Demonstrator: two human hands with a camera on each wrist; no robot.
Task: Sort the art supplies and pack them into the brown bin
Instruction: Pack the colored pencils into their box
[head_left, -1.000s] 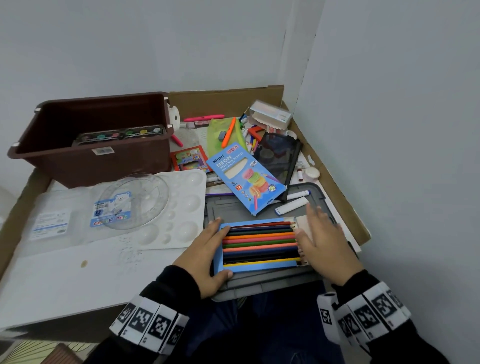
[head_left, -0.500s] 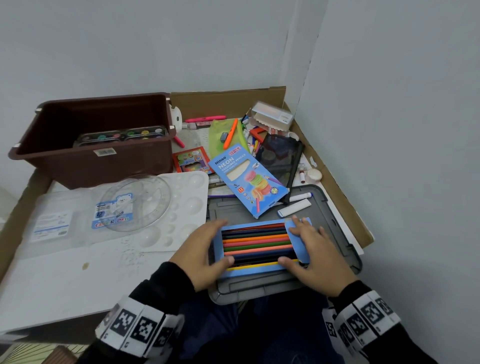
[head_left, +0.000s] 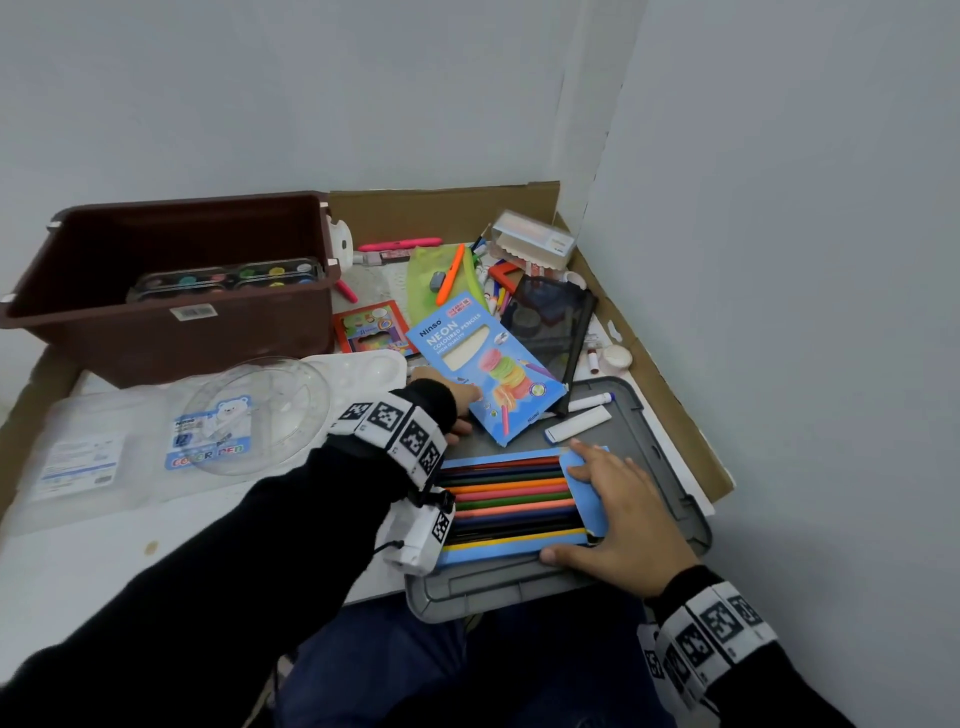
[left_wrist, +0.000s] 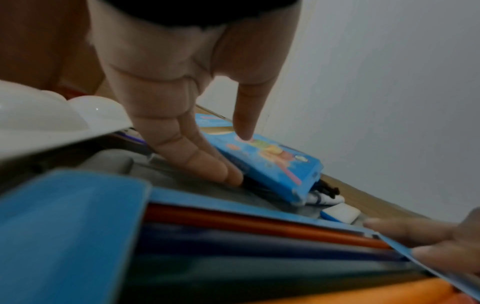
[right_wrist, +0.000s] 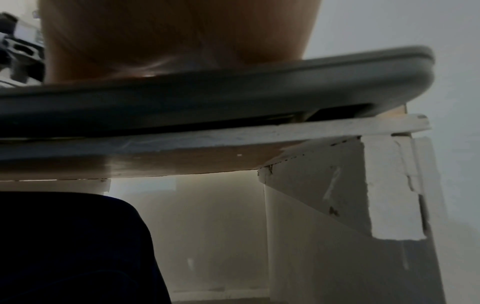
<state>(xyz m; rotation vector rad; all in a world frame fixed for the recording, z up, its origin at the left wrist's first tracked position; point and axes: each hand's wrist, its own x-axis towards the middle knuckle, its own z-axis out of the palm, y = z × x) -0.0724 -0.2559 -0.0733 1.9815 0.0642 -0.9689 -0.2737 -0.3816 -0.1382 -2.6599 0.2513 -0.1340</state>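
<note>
Pencils in the open tray (head_left: 511, 501) could roll out if the grey lid (head_left: 670, 457), overhanging the desk's near edge, tips. Right hand (head_left: 621, 512) lies flat on the tray; left hand (left_wrist: 182, 115) pinches the neon pencil box (head_left: 485, 364). Brown bin (head_left: 171, 332) sits at the far left corner.

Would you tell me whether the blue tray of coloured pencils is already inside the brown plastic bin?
No, the blue tray of coloured pencils lies on the grey plastic lid, outside the brown plastic bin.
</note>
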